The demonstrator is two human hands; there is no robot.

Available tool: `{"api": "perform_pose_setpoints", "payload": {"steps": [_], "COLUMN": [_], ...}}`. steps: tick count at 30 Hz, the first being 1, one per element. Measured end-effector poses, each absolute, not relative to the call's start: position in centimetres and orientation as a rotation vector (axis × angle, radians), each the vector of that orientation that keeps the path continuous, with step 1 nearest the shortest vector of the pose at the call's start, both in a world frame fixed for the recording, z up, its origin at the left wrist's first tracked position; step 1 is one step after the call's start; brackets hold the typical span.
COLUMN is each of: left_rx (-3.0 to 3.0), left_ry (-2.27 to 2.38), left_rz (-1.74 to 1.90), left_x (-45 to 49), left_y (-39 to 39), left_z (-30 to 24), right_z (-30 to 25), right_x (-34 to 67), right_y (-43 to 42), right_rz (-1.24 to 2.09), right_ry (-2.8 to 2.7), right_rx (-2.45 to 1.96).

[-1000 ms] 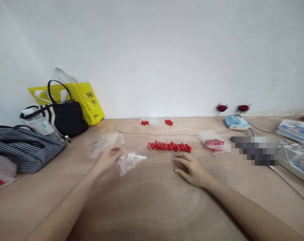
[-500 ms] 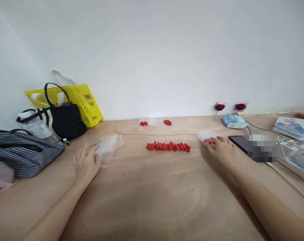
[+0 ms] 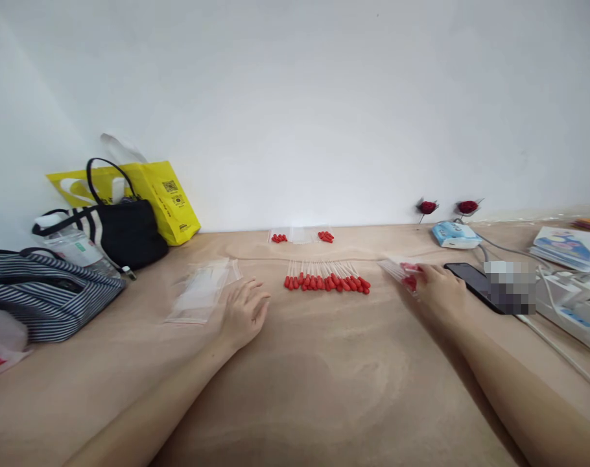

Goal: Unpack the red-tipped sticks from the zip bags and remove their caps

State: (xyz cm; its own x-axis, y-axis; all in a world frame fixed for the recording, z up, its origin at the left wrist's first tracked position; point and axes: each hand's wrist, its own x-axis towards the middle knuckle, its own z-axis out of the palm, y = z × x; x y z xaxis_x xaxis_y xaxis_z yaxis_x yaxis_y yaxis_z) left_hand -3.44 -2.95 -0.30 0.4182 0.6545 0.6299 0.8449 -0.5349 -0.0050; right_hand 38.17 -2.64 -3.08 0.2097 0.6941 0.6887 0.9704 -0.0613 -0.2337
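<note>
My right hand (image 3: 438, 290) is closed on a clear plastic bag of droppers (image 3: 406, 274), whose red bulbs show through near my fingers. To the left, my left hand (image 3: 246, 310) hovers over or rests on the table, its fingers loosely stretched and holding nothing. Beside it lies a stack of clear zip bags (image 3: 198, 295). Between the two hands, a row of thin-stemmed droppers with red bulbs (image 3: 324, 281) lies side by side, bulbs toward me. Behind them, near the wall, are clear bags (image 3: 302, 235) with two small clusters of red bulbs.
On the left stand a striped bag (image 3: 47, 298), a black handbag (image 3: 129, 237) and a yellow bag (image 3: 171, 207). To the right are a phone (image 3: 474, 282), a tissue pack (image 3: 455, 235), a power strip (image 3: 574, 311) with cables and a stack of cards (image 3: 567, 245).
My left hand has moved right, off the stack of zip bags, toward the row. My right hand has shifted slightly right and tipped up the bag of droppers.
</note>
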Motion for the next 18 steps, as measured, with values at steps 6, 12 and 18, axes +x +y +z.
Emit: {"api": "perform_pose_setpoints", "payload": {"steps": [6,12,18], "left_rx": [-2.516,-2.567,-2.736], "left_ry": [-1.230,-1.196,-1.142], "left_rz": [-0.893,-0.964,-1.127], "left_x": [-2.4,-2.5,-0.9], "left_y": [-3.3,-3.6,-4.8], "left_z": [-0.6,-0.6,-0.3], "right_z": [-1.6,-1.2,-0.2], "right_x": [36.1,33.1,33.3], "right_y": [-3.4,-4.7,-5.5], "right_rz": [-0.679,-0.730,-0.852], "right_ry": [-1.426,-1.788,-1.733], "right_rx": [-1.422,-1.106,-1.128]}}
